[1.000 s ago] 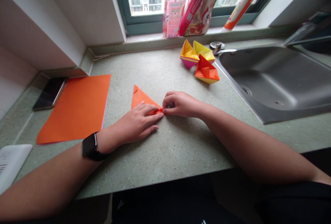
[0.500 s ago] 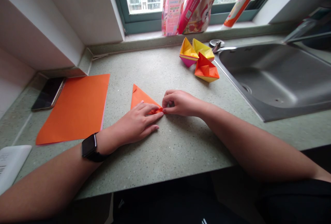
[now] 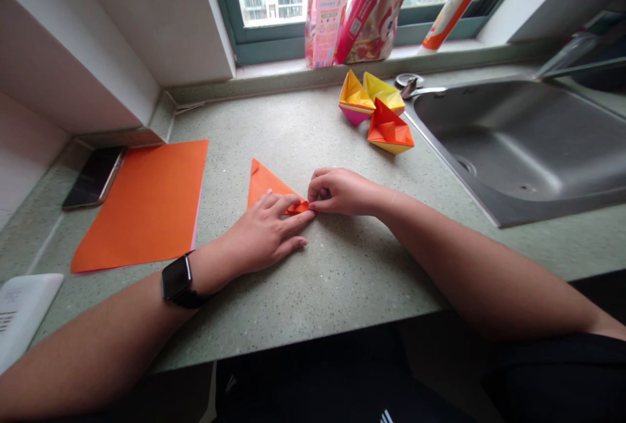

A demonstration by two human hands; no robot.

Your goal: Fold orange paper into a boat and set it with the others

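An orange paper folded into a triangle lies on the speckled green counter. My left hand, a black watch on its wrist, rests flat on the paper's lower right part with fingers stretched out. My right hand is curled, its fingertips pinching the paper's right corner where a small flap lifts. Most of the triangle's lower edge is hidden under my left hand.
A flat stack of orange sheets lies to the left, a dark phone beyond it. Three folded paper boats sit near the steel sink. Bottles and a pouch stand on the window sill. A white object is at lower left.
The right fingertips have lifted the paper's right corner slightly into a small flap. Both hands stay nearly where they were.
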